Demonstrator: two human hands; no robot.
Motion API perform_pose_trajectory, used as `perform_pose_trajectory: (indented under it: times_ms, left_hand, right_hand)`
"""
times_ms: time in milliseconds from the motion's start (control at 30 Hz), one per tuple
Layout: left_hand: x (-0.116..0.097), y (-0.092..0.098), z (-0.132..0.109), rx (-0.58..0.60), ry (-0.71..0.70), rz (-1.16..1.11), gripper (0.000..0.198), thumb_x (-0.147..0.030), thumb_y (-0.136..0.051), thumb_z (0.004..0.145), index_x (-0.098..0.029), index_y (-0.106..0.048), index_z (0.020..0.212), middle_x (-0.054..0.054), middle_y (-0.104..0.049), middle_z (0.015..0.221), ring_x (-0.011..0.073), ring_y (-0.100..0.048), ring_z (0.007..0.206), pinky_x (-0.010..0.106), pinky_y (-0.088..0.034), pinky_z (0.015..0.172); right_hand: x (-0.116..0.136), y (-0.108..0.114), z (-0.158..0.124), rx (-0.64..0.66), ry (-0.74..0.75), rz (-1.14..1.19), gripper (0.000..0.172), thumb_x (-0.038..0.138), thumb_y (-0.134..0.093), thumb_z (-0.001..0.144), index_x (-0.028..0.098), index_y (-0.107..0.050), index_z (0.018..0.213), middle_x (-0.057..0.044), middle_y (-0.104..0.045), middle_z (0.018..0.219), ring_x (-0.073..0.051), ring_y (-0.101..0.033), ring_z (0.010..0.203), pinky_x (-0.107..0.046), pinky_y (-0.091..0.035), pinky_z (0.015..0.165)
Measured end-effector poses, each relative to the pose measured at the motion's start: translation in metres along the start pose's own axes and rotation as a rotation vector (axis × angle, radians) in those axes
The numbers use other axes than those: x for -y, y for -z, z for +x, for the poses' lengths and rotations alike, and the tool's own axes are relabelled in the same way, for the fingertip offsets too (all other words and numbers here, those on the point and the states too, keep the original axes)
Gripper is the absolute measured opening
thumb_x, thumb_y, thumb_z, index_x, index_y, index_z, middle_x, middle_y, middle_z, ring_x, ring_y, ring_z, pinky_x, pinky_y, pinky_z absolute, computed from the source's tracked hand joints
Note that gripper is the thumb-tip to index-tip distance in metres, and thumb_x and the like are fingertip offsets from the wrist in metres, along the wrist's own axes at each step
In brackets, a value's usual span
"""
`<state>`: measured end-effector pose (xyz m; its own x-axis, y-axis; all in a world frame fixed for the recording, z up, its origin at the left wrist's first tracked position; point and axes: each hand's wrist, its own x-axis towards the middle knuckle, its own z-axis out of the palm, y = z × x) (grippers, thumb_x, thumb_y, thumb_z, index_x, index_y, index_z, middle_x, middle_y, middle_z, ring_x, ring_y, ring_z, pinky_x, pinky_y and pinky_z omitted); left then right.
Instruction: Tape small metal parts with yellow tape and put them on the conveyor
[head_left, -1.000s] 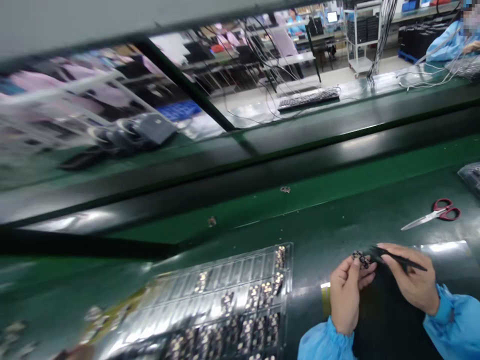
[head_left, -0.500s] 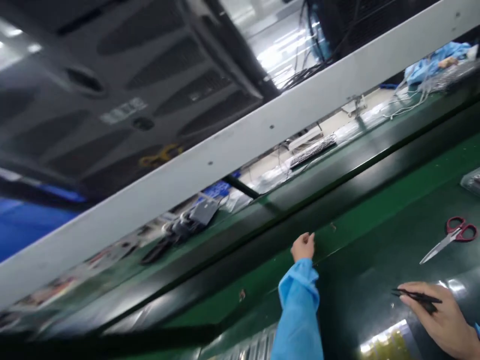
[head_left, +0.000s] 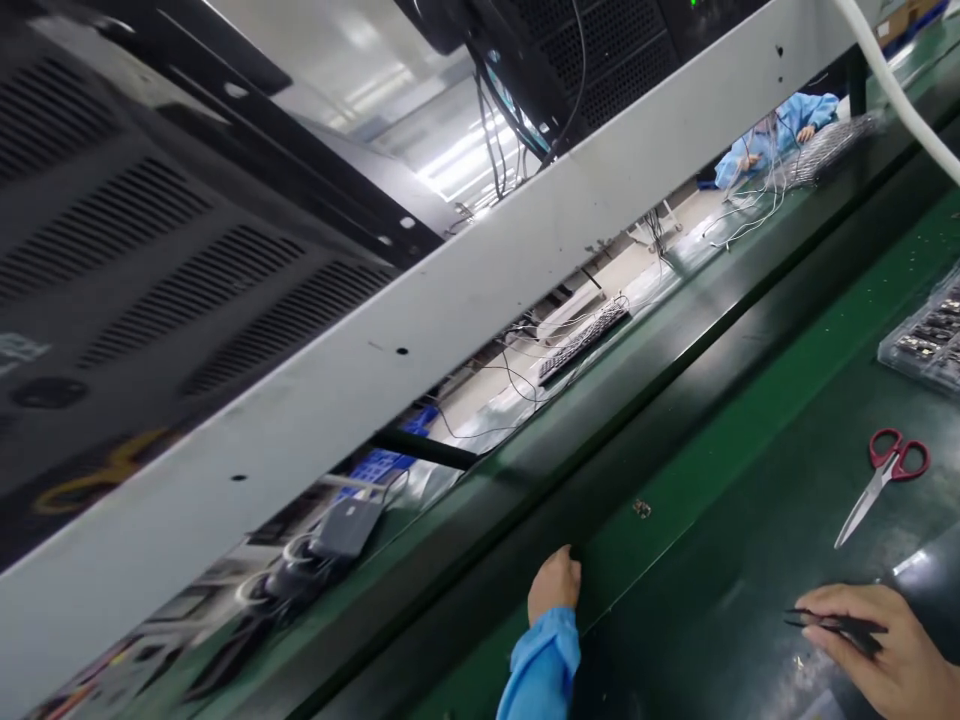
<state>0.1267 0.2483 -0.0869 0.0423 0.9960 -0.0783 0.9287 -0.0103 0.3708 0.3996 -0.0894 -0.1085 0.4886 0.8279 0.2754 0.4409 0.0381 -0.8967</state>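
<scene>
My left hand point(head_left: 555, 585), in a blue sleeve, reaches over the green strip of the bench beside the dark channel. Its fingers are curled together, and whatever they may hold is hidden. In my right hand point(head_left: 881, 640) is a pair of black tweezers point(head_left: 847, 625), tips pointing left over the dark green mat. Small metal bits point(head_left: 798, 662) lie just below the tweezer tips. Another small metal part point(head_left: 641, 508) rests on the green strip, up and right of my left hand. Red-handled scissors point(head_left: 889, 475) lie above my right hand, touched by neither hand.
A clear compartment tray point(head_left: 930, 340) of small metal parts stands at the right edge. A white beam point(head_left: 405, 350) crosses above the bench, with a black monitor back point(head_left: 150, 230) over it. A co-worker's blue sleeves point(head_left: 780, 140) show at the far upper right.
The view has shifted and sharpened, bringing more of the parts tray into sight. My left hand appears lower and further left, fingers still curled. My right hand keeps the tweezers.
</scene>
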Motion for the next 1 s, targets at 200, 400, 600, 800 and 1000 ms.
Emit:
perform_pose_trajectory:
  times_ms: [200, 400, 600, 800, 1000]
  left_hand:
    - [-0.036, 0.029, -0.041, -0.204, 0.220, -0.422, 0.020, -0.030, -0.055, 0.079, -0.013, -0.058, 0.088, 0.007, -0.065, 0.092, 0.0182, -0.062, 0.081, 0.033, -0.051, 0.068]
    - [-0.063, 0.043, -0.165, -0.065, 0.262, -0.940, 0.019, -0.033, -0.055, 0.070, -0.020, -0.059, 0.083, 0.003, -0.066, 0.093, 0.0131, -0.061, 0.074, 0.023, -0.050, 0.059]
    - [-0.095, -0.007, -0.311, 0.382, 0.246, -1.134, 0.026, -0.032, -0.069, 0.067, -0.020, -0.062, 0.089, 0.003, -0.066, 0.072, 0.0147, -0.058, 0.058, 0.023, -0.047, 0.046]
    - [-0.112, -0.058, -0.388, 0.341, -0.498, -0.355, 0.020, -0.017, -0.046, 0.084, -0.024, -0.063, 0.092, 0.008, -0.066, 0.109, 0.0213, -0.062, 0.086, 0.034, -0.051, 0.074]
    - [-0.113, -0.071, -0.386, 0.175, -0.732, 0.093, 0.023, -0.010, -0.040, 0.082, -0.021, -0.058, 0.091, 0.010, -0.056, 0.125, 0.0215, -0.058, 0.075, 0.033, -0.050, 0.055]
  right_hand:
    - [0.008, 0.016, 0.010, 0.087, -0.076, 0.162, 0.018, 0.036, -0.060, 0.081, 0.022, -0.070, 0.087, -0.005, -0.072, 0.087, -0.020, -0.068, 0.081, -0.028, -0.055, 0.075]
    - [0.024, 0.036, 0.021, 0.335, -0.212, 0.297, 0.017, 0.033, -0.058, 0.081, 0.019, -0.067, 0.081, -0.005, -0.070, 0.078, -0.019, -0.067, 0.073, -0.026, -0.054, 0.064]
    - [0.016, 0.040, 0.026, 0.646, -0.369, 0.365, 0.014, 0.030, -0.064, 0.075, 0.016, -0.061, 0.076, -0.001, -0.066, 0.065, -0.016, -0.065, 0.063, -0.024, -0.051, 0.056]
    - [0.012, 0.040, 0.032, 0.754, -0.286, 0.236, 0.014, 0.029, -0.062, 0.077, 0.016, -0.058, 0.071, -0.001, -0.064, 0.062, -0.016, -0.063, 0.061, -0.024, -0.049, 0.054]
    - [0.013, 0.041, 0.033, 0.855, -0.250, 0.215, 0.010, 0.025, -0.061, 0.077, 0.017, -0.059, 0.072, -0.002, -0.064, 0.063, -0.016, -0.064, 0.061, -0.025, -0.049, 0.056]
